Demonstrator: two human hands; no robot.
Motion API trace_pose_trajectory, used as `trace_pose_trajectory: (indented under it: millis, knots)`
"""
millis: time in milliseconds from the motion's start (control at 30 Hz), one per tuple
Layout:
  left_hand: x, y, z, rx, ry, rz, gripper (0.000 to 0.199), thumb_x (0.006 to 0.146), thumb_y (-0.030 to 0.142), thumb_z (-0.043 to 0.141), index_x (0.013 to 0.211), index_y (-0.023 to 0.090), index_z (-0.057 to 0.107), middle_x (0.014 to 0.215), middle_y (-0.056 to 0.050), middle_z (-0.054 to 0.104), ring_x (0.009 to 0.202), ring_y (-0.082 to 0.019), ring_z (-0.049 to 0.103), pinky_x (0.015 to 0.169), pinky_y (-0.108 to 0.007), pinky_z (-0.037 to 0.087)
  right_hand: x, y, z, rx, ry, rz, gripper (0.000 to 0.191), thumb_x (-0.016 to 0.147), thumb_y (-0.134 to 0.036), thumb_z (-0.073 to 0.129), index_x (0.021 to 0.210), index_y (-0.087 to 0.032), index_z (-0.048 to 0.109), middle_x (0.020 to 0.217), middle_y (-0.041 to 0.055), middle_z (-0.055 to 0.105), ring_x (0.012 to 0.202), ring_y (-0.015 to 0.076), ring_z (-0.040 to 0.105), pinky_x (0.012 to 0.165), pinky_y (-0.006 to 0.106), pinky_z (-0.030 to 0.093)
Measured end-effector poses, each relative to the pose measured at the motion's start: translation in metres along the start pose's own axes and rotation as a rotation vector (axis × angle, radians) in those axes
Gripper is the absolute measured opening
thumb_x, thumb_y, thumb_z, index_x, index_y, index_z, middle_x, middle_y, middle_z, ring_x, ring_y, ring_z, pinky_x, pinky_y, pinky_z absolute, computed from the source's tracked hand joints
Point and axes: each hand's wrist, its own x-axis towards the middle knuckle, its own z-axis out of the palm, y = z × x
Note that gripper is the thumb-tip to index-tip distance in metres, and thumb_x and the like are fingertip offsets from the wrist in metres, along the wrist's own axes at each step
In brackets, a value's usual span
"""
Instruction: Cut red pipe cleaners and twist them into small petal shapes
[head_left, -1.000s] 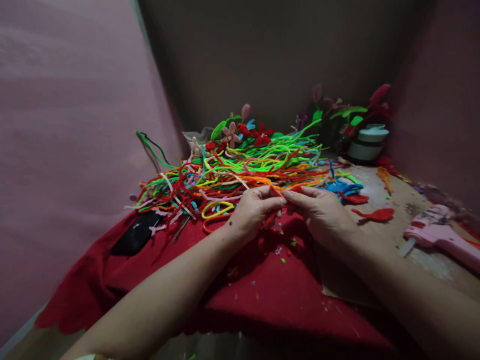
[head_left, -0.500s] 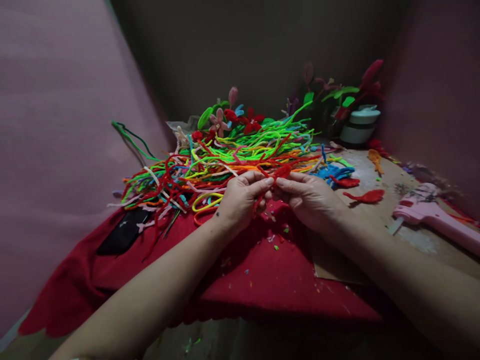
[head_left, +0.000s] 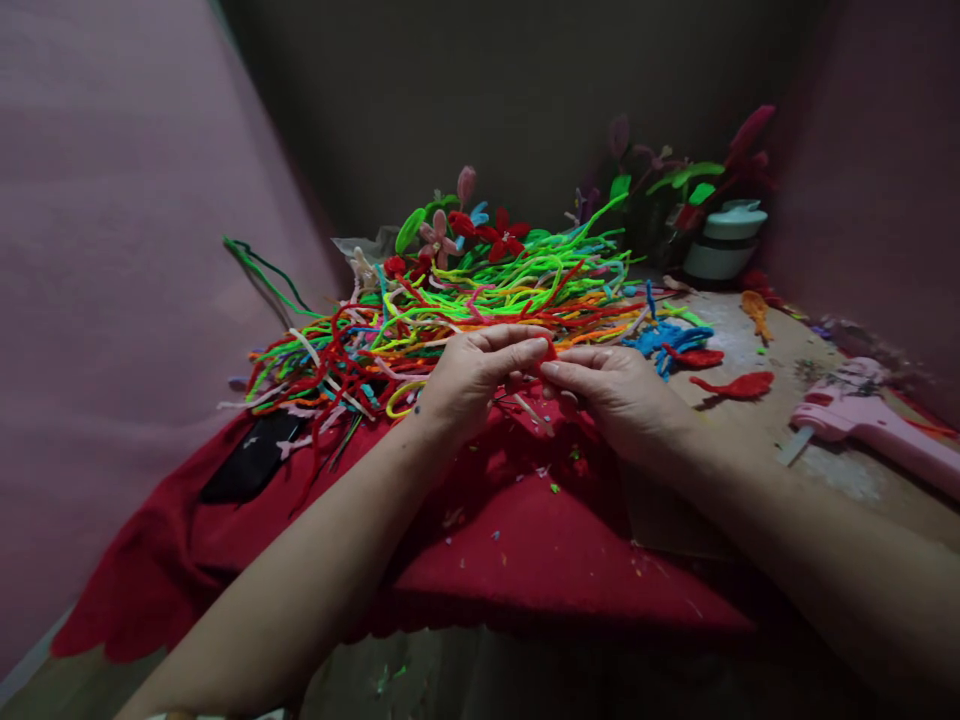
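Observation:
Between my two hands is a red pipe-cleaner piece, mostly covered by the fingers. My left hand pinches it from the left, thumb on top. From the right, my right hand pinches the same piece with thumb and forefinger. Both hands are held above the red cloth, just in front of a heap of colourful pipe cleaners. Right of my right hand, a finished-looking red petal shape lies on a brown board, near blue pipe-cleaner pieces.
A pink glue gun lies on the board at right. Behind it stand a light-blue lidded jar and an orange petal shape. Pipe-cleaner flowers are at the back. A black phone-like object lies at left.
The red piece has turned between my fingers and now shows less. My fingers have shifted around it, and the view has tilted slightly.

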Motion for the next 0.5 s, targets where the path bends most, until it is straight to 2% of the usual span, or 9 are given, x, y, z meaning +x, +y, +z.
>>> trace_pose_trajectory:
  millis: [200, 333, 500]
  knots:
    - [0.0002, 0.0006, -0.003, -0.044, -0.086, -0.058, 0.021, 0.065, 0.023, 0.073, 0.083, 0.014, 0.07, 0.069, -0.001, 0.064, 0.058, -0.008, 0.056, 0.059, -0.022, 0.045, 0.0033, 0.0032, -0.0024, 0.167, -0.079, 0.128, 0.02, 0.061, -0.028, 0.074, 0.056, -0.014, 0.062, 0.049, -0.003, 0.053, 0.043, 0.0051, 0.04, 0.042, 0.021, 0.025]
    - [0.0008, 0.001, -0.0054, 0.042, -0.053, -0.028, 0.019, 0.063, 0.025, 0.075, 0.076, 0.013, 0.069, 0.058, 0.002, 0.059, 0.048, -0.004, 0.047, 0.05, -0.018, 0.038, 0.0033, 0.0024, -0.0018, 0.167, -0.1, 0.164, 0.022, 0.059, -0.031, 0.075, 0.054, -0.014, 0.063, 0.048, -0.002, 0.054, 0.041, 0.0058, 0.041, 0.042, 0.02, 0.028]
    - [-0.0024, -0.0007, 0.0009, 0.153, 0.013, 0.044, 0.016, 0.066, 0.028, 0.071, 0.068, 0.013, 0.065, 0.058, 0.002, 0.059, 0.05, -0.006, 0.049, 0.052, -0.019, 0.039, 0.0033, 0.0038, -0.0029, 0.066, -0.151, 0.16, 0.021, 0.062, -0.032, 0.073, 0.057, -0.014, 0.064, 0.049, 0.0, 0.057, 0.042, 0.007, 0.043, 0.042, 0.021, 0.027]
